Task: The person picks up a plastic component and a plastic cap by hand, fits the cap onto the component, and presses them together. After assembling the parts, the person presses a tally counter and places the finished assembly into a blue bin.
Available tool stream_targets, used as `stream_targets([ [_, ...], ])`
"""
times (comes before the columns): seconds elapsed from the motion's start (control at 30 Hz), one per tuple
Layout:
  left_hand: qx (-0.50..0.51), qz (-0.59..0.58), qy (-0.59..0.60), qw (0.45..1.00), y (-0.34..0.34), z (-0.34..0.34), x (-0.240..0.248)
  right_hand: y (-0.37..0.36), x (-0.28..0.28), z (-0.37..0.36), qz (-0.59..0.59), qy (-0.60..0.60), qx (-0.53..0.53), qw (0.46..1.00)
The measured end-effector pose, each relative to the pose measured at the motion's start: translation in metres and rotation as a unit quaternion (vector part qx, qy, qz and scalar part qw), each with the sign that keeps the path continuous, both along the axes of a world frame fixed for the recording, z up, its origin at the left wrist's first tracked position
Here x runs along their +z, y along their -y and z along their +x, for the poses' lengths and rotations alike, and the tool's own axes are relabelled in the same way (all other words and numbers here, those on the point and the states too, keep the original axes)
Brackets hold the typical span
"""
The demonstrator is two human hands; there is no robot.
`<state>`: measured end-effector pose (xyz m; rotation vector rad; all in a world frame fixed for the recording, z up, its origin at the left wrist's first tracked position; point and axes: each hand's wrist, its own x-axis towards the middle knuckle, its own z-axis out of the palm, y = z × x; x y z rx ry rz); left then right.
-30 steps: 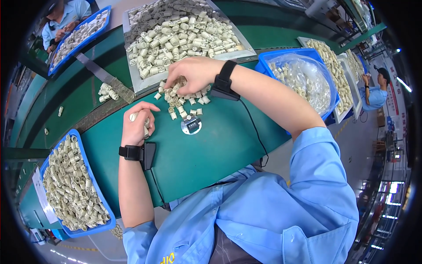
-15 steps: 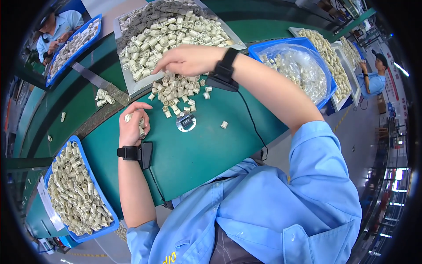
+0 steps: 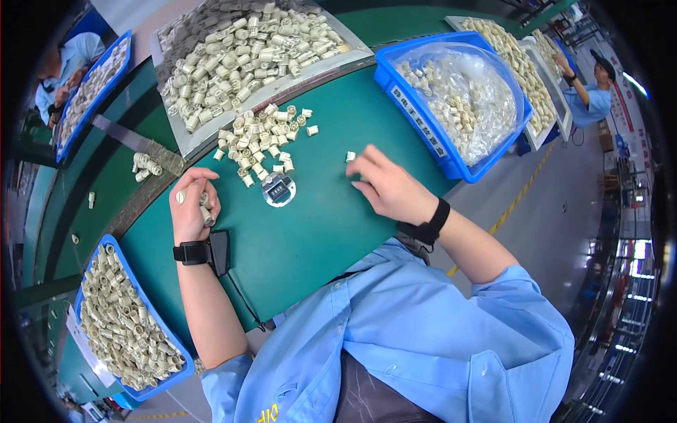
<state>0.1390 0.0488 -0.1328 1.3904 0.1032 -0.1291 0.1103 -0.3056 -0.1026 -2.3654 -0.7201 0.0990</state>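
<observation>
My left hand point(image 3: 194, 209) is closed around several short cream plastic cylinders point(image 3: 204, 211), beside the left edge of the green table point(image 3: 310, 247). My right hand point(image 3: 386, 185) hovers over the table's right half, fingers stretched out and apart, nothing visible in them. A lone cream cylinder point(image 3: 350, 156) lies by its fingertips. Between my hands sits a small round metal device with a dark counter window point(image 3: 278, 189). Just beyond it is a loose heap of the same cylinders point(image 3: 262, 137).
A grey-rimmed tray point(image 3: 296, 76) heaped with cylinders stands at the far side. Blue bins flank the table: one point(image 3: 430, 144) with a plastic bag of parts, one point(image 3: 144, 282) full of cylinders. A flat strip point(image 3: 137, 141) lies at left. Co-workers point(image 3: 596, 99) are farther off.
My right hand has come back from the far tray's edge to the right of the table. The lone cylinder lies farther from me. My left hand keeps its hold; the whole view has shifted slightly.
</observation>
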Motion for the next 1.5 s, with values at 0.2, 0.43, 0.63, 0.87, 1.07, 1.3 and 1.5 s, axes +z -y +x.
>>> stream_targets([
  [0.2, -0.002, 0.002, -0.001, 1.000, 0.003, 0.002, 0.002, -0.002, -0.009, 0.013, 0.030, -0.008, -0.116, 0.993],
  [0.43, -0.001, 0.011, 0.004, 1.000, 0.001, -0.002, 0.001, -0.025, -0.019, 0.052, 0.026, 0.036, -0.058, 0.997],
  [0.63, 0.032, 0.007, -0.001, 0.999, 0.008, 0.000, 0.005, -0.083, -0.012, 0.098, 0.073, 0.062, -0.003, 0.995],
  [0.87, 0.131, 0.145, 0.086, 0.977, 0.005, 0.004, -0.002, -0.094, 0.003, 0.111, 0.171, 0.005, 0.003, 0.985],
  [1.07, 0.088, 0.002, 0.018, 0.996, -0.002, 0.001, 0.007, -0.087, 0.002, 0.128, 0.266, -0.046, 0.110, 0.957],
  [1.3, -0.012, -0.380, 0.035, 0.924, -0.006, 0.000, 0.000, -0.071, -0.019, 0.122, 0.424, -0.179, 0.058, 0.886],
  [1.5, 0.055, -0.437, 0.043, 0.897, 0.004, -0.003, 0.006, -0.060, -0.032, 0.133, 0.437, -0.198, 0.054, 0.876],
])
